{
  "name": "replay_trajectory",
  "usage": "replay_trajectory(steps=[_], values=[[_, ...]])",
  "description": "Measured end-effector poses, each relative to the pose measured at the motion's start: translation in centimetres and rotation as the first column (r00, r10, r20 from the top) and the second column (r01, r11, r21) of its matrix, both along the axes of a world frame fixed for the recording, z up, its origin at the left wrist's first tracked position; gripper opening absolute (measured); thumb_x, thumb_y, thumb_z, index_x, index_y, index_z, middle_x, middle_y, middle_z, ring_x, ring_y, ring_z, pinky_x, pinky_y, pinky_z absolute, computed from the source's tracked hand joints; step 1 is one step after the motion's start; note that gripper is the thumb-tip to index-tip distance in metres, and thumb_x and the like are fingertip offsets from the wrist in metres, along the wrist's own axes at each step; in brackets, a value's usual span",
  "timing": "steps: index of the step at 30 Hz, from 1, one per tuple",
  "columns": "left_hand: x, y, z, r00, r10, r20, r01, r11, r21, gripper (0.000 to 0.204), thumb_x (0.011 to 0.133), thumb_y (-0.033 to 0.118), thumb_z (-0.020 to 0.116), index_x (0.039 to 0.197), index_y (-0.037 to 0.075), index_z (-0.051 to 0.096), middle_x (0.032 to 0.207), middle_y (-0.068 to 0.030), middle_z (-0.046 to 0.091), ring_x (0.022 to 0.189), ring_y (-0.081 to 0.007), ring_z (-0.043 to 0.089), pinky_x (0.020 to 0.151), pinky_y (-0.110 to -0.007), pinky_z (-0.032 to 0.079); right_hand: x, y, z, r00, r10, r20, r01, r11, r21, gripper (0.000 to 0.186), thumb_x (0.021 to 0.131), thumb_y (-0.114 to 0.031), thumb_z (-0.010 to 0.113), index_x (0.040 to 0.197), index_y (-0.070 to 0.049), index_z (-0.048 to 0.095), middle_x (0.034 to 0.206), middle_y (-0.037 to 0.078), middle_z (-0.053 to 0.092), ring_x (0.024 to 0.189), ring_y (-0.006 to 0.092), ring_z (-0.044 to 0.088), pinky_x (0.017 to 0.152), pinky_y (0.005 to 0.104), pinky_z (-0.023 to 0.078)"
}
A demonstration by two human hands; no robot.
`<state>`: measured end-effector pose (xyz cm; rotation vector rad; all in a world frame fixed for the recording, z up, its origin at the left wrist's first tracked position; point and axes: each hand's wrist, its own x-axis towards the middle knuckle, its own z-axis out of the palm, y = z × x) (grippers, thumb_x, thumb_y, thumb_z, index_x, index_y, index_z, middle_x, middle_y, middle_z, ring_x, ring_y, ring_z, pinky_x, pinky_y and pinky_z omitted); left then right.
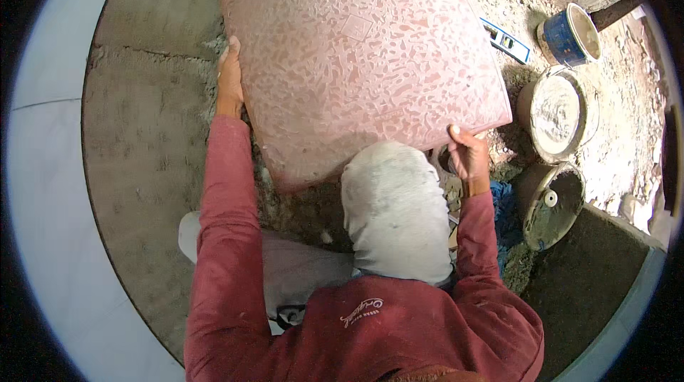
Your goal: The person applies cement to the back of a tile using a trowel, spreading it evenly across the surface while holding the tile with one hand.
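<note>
A large square pink tile point(370, 61), its upward face covered in a raised irregular pattern, spans the upper middle of the head view. My left hand point(230, 79) grips the tile's left edge, thumb lying along the rim and the other fingers hidden behind it. At the near right edge my right hand point(468, 152) pinches the tile, thumb on top and fingers curled below. The tile looks tilted over rough ground, close to my raised knee point(395, 197) in pale trousers. What lies beneath the tile is hidden.
A blue spirit level point(506, 41) lies right of the tile. Beyond it are a blue-and-white bucket point(570, 34), a bucket of greyish mix point(557, 112) and a tipped dark bucket point(552, 204). Blue cloth point(506, 218) sits near my right forearm; a cement wall point(149, 140) rises at left.
</note>
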<state>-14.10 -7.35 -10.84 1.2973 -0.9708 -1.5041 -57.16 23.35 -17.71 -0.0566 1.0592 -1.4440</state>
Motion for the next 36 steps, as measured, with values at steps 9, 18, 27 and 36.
replay_trajectory(steps=[9,18,27,36], values=[[-3.4,-11.8,0.2,0.951,-0.256,0.173,0.232,0.961,0.149,0.062,0.099,0.031,0.062,0.146,-0.007,0.045,0.149,-0.0213,0.047,0.132,-0.0335,0.051,0.112,-0.043,0.04,4.7,0.0,2.9,0.983,0.186,0.003,-0.185,0.977,0.107,0.028,0.087,-0.015,0.077,0.102,0.008,0.072,0.096,0.013,0.073,0.09,0.019,0.069,0.084,0.0306,0.054],[-4.5,-15.5,-3.8,0.904,-0.317,0.288,0.303,0.949,0.092,0.058,0.1,0.027,0.061,0.145,-0.006,0.045,0.148,-0.0193,0.048,0.132,-0.0325,0.051,0.111,-0.041,0.041,3.6,2.8,4.0,0.659,0.492,-0.568,-0.525,0.843,0.121,0.042,0.092,-0.02,0.069,0.126,0.005,0.062,0.121,0.016,0.068,0.111,0.0213,0.061,0.099,0.0344,0.047],[0.3,-14.1,-2.4,0.858,-0.394,0.329,0.376,0.919,0.119,0.062,0.098,0.035,0.064,0.144,-0.004,0.047,0.143,-0.0182,0.051,0.131,-0.0309,0.051,0.11,-0.041,0.041,-3.7,9.3,10.0,-0.523,0.263,-0.81,0.161,0.965,0.209,0.03,0.078,-0.012,0.074,0.107,-0.006,0.069,0.096,0.011,0.068,0.088,0.0314,0.065,0.078,0.041,0.052],[-0.8,-8.3,1.2,0.81,-0.417,0.412,0.409,0.906,0.114,0.057,0.097,0.043,0.065,0.135,0.001,0.056,0.121,-0.0097,0.063,0.104,-0.0216,0.062,0.092,-0.036,0.052,-12.5,16.4,12.5,-0.43,0.657,-0.619,0.468,0.749,0.469,0.015,0.086,-0.013,0.067,0.101,-0.009,0.066,0.099,0.018,0.059,0.094,0.0406,0.062,0.076,0.0479,0.052]])
